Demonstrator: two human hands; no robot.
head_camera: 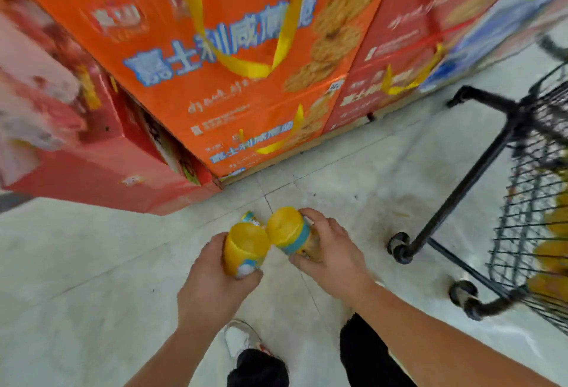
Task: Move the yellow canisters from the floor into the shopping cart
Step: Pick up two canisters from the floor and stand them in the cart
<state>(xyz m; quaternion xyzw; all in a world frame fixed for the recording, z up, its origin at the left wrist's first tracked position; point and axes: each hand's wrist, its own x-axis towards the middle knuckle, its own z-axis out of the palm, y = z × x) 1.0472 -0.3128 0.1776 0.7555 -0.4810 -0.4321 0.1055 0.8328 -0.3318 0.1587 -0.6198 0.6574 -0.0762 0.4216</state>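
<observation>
Two yellow canisters are in hand above the floor (pixel 92 263): the left hand (pixel 212 282) has its fingers wrapped round one canister (pixel 244 248), and the right hand (pixel 329 254) has its fingers curled round the other canister (pixel 289 230). A scrap of a third (pixel 252 218) seems to show behind them, though it is blurred. Several yellow shapes already lie in the shopping cart (pixel 534 202) to the right, so the job looks well along, with these still to go in.

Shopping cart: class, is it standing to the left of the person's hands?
No, the shopping cart stands on the right, beyond the right hand.
</observation>
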